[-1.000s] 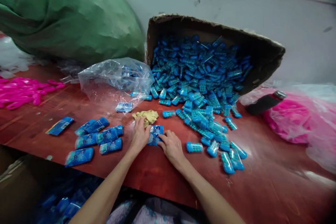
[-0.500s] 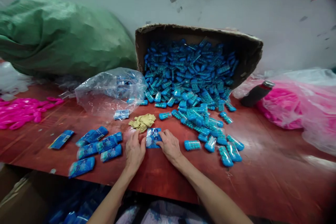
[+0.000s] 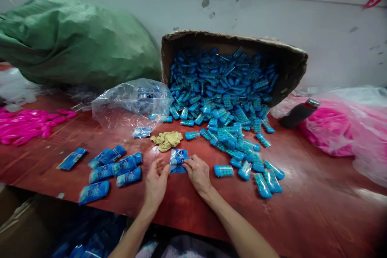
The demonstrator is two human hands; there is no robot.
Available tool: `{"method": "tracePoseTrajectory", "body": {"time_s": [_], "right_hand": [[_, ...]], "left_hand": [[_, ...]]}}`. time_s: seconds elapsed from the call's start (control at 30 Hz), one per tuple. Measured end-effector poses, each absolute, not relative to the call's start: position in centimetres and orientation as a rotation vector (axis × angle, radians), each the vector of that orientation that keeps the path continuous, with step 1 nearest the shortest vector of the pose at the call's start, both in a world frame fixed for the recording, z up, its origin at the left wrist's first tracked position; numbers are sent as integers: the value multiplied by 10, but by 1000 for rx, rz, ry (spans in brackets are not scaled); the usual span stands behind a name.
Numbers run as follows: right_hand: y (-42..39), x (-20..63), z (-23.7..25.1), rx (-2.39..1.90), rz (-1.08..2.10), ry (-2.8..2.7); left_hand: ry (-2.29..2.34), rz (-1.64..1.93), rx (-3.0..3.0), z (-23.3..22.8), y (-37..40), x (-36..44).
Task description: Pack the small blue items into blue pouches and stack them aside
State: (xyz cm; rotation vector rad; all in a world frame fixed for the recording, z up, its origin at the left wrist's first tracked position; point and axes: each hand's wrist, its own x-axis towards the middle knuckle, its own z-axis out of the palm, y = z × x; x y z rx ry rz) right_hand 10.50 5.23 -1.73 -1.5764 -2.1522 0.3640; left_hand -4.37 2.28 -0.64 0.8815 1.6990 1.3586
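Note:
A flat blue printed plastic sleeve (image 3: 177,160) lies on the table in front of me. My right hand (image 3: 198,172) pinches it near its right edge with thumb and fingertips. Just left of the sleeve, my left hand (image 3: 156,182) is open, fingers loosely bent and thumb apart, with nothing in it. Behind the sleeve sits a crumpled yellowish cloth or glove (image 3: 167,141). To the left lie several blue printed packs (image 3: 128,176). On the right, small clear containers with blue ends (image 3: 224,170) and teal contents are scattered.
A tipped cardboard box (image 3: 290,74) spills many such containers onto the red table (image 3: 308,209). A clear plastic bag (image 3: 115,107) and a big green sack (image 3: 81,44) stand back left. Pink pieces (image 3: 27,127) lie far left; a dark bottle (image 3: 298,115) leans by pink bags (image 3: 329,131).
My left hand has drawn back slightly from the sleeve. My right fingers have closed from resting on its edge into a pinch. The whole view has shifted a little.

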Motion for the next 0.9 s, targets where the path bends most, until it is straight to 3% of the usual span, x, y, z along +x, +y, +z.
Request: {"method": "tracePoseTrajectory", "body": {"time_s": [0.27,0.47,0.9], "right_hand": [[28,109,7,-1346,691,-1811],[32,104,0,-1219,1460,-1274],[16,92,-9,-1393,1209,-1201]], "left_hand": [[1397,1187,695,6,13,-16],[1391,1196,698,6,12,-16],[1480,1179,752,-7,17,-9]]}}
